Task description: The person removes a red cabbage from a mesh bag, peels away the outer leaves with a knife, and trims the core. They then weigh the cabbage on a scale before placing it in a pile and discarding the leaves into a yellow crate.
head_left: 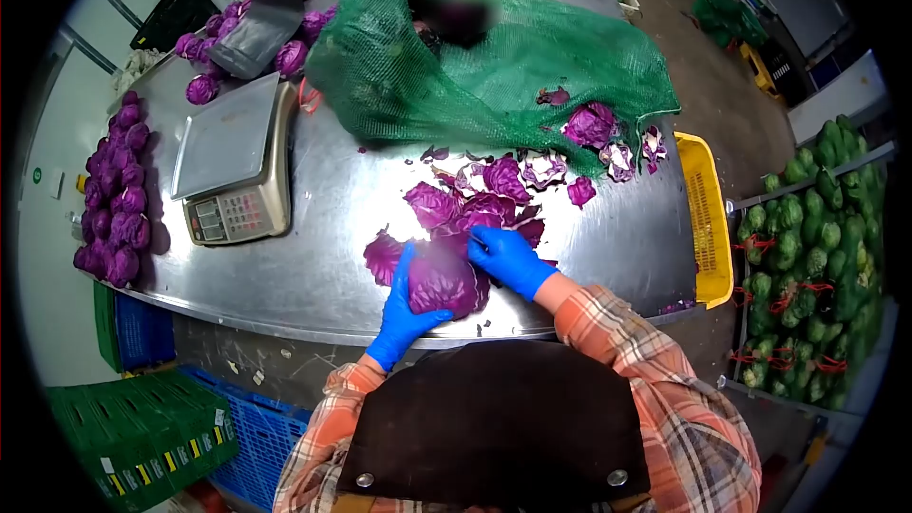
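Observation:
A red cabbage (pixel 445 287) rests near the front edge of the steel table. My left hand (pixel 408 312), in a blue glove, grips its left side, thumb and fingers spread around it. At the cabbage's upper right, my blue-gloved right hand (pixel 508 260) has its fingers curled in a pinch on a cabbage leaf; the fingertips are partly hidden. Loose purple leaves (pixel 489 212) lie just beyond the cabbage, and another leaf (pixel 382 257) is at its left. Trimmed pieces with white stems (pixel 544 169) are scattered farther back.
A green mesh sack (pixel 380 66) covers the back of the table. To the left stand a weighing scale (pixel 242 171) and a pile of red cabbages (pixel 119 195). A yellow crate (pixel 705 218) adjoins the right edge; green vegetables (pixel 817 256) fill a rack beyond.

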`<state>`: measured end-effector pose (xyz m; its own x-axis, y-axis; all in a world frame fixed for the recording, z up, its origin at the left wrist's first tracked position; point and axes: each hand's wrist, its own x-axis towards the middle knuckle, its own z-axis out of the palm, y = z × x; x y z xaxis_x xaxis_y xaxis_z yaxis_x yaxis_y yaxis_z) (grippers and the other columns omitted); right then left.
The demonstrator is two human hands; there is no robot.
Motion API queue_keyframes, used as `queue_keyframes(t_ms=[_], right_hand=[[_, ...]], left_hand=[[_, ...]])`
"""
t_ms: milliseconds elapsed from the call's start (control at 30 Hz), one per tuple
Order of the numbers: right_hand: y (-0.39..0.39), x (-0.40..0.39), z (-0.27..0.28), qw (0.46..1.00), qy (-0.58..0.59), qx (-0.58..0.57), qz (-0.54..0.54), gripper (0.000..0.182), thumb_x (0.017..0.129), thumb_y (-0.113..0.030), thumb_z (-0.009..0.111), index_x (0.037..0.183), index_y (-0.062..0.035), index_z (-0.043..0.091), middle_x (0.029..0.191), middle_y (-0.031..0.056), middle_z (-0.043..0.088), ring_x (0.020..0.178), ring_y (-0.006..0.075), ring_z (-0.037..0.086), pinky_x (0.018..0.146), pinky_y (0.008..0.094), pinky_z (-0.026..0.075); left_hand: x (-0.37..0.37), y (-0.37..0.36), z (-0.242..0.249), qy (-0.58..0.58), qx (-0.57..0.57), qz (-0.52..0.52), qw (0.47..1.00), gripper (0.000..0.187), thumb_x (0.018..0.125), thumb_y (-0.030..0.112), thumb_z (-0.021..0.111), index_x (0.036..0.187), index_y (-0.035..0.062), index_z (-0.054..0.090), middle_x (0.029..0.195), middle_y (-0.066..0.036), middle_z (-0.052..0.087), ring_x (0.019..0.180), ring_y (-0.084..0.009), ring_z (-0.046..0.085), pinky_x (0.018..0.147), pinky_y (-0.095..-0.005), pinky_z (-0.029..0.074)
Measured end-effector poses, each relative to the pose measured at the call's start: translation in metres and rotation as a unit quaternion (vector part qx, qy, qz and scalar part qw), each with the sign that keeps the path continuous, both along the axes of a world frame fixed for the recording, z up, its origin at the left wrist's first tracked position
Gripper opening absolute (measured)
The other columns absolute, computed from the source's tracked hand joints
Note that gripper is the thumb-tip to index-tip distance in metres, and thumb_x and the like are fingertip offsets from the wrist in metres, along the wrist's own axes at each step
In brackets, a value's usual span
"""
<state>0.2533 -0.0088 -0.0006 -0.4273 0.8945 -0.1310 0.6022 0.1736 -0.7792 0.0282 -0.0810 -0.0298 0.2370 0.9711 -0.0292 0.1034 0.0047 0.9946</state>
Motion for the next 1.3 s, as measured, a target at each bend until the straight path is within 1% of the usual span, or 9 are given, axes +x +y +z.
queue_keyframes(t_ms=[167, 300, 433, 567, 633, 700, 933, 1133, 1300], right_hand=[[-0.013, 0.000, -0.006, 0.994, 0.106, 0.023, -0.006, 0.035, 0.089, -0.032, 0.059, 0.111, -0.0049, 0.060, 0.099, 0.0194, 0.064, 0.089, 0.0333, 0.064, 0.077, 0.0395, 0.051], [-0.003, 0.016, -0.030, 0.988, 0.072, 0.017, -0.135, 0.035, 0.089, -0.028, 0.059, 0.115, -0.0045, 0.059, 0.103, 0.0160, 0.064, 0.089, 0.0303, 0.064, 0.081, 0.0393, 0.050], [-0.017, 0.021, 0.013, 0.978, 0.117, 0.070, -0.155, 0.057, 0.083, -0.026, 0.071, 0.128, -0.0006, 0.048, 0.104, 0.0135, 0.066, 0.091, 0.0222, 0.064, 0.081, 0.0341, 0.050], [-0.045, 0.015, 0.045, 0.927, 0.221, -0.280, -0.114, 0.063, 0.079, -0.025, 0.075, 0.130, -0.0028, 0.046, 0.115, 0.0143, 0.060, 0.102, 0.0213, 0.059, 0.092, 0.0324, 0.046], [-0.058, 0.001, 0.023, 0.979, 0.126, -0.151, -0.057, 0.065, 0.079, -0.024, 0.076, 0.132, -0.0027, 0.045, 0.104, 0.0098, 0.062, 0.099, 0.0170, 0.059, 0.087, 0.0343, 0.050], [-0.057, -0.005, 0.003, 0.967, 0.198, -0.148, -0.057, 0.068, 0.080, -0.040, 0.073, 0.131, -0.0022, 0.048, 0.107, 0.0156, 0.063, 0.092, 0.0204, 0.063, 0.072, 0.0309, 0.053], [-0.039, 0.007, 0.002, 0.882, 0.283, -0.349, -0.141, 0.036, 0.091, -0.029, 0.059, 0.112, -0.0001, 0.061, 0.087, 0.0081, 0.067, 0.045, 0.0106, 0.051, 0.040, 0.0261, 0.045], [-0.032, 0.020, 0.014, 0.867, 0.316, -0.268, -0.276, 0.021, 0.093, -0.021, 0.053, 0.094, -0.0017, 0.060, 0.080, 0.0089, 0.069, 0.039, 0.0122, 0.051, 0.035, 0.0255, 0.042], [-0.046, -0.006, 0.039, 0.972, 0.159, 0.005, -0.174, 0.069, 0.079, -0.025, 0.077, 0.137, -0.0125, 0.042, 0.095, 0.0052, 0.055, 0.084, 0.0121, 0.054, 0.079, 0.0275, 0.047]], left_hand=[[0.001, -0.007, 0.003, -0.017, -0.006, -0.016, 1.000, 0.126, 0.056, 0.032, 0.091, 0.150, 0.0064, 0.010, 0.151, -0.015, 0.024, 0.136, -0.0265, 0.033, 0.110, -0.0388, 0.031], [-0.008, -0.018, 0.010, 0.091, 0.055, -0.079, 0.991, 0.128, 0.055, 0.036, 0.091, 0.149, 0.0065, 0.009, 0.151, -0.015, 0.024, 0.136, -0.0264, 0.032, 0.110, -0.0399, 0.032], [0.003, -0.024, 0.029, 0.011, -0.005, 0.003, 1.000, 0.119, 0.060, 0.028, 0.089, 0.149, 0.0071, 0.013, 0.147, -0.014, 0.029, 0.133, -0.0269, 0.037, 0.109, -0.0398, 0.034], [0.009, -0.019, 0.016, -0.108, -0.047, 0.118, 0.986, 0.106, 0.065, 0.016, 0.084, 0.148, 0.0081, 0.019, 0.144, -0.014, 0.034, 0.127, -0.0268, 0.042, 0.107, -0.0386, 0.036], [0.009, -0.020, 0.012, -0.104, -0.037, 0.116, 0.987, 0.102, 0.066, 0.014, 0.081, 0.148, 0.0082, 0.020, 0.142, -0.014, 0.036, 0.126, -0.0262, 0.043, 0.107, -0.0379, 0.037], [0.007, -0.020, 0.008, -0.100, -0.035, 0.111, 0.988, 0.101, 0.067, 0.014, 0.081, 0.147, 0.0079, 0.021, 0.142, -0.014, 0.037, 0.126, -0.0261, 0.043, 0.107, -0.0378, 0.037], [0.000, -0.020, -0.001, -0.112, -0.042, 0.108, 0.987, 0.095, 0.070, 0.019, 0.079, 0.146, 0.0066, 0.024, 0.141, -0.013, 0.037, 0.127, -0.0261, 0.043, 0.107, -0.0378, 0.036], [-0.001, -0.021, 0.000, -0.281, -0.150, 0.142, 0.937, 0.087, 0.078, 0.029, 0.073, 0.146, 0.0085, 0.024, 0.141, -0.012, 0.038, 0.126, -0.0264, 0.043, 0.107, -0.0398, 0.036], [0.015, -0.014, 0.013, -0.379, -0.155, 0.168, 0.897, 0.077, 0.084, 0.029, 0.068, 0.145, 0.0109, 0.024, 0.140, -0.012, 0.039, 0.127, -0.0278, 0.042, 0.107, -0.0430, 0.036]])
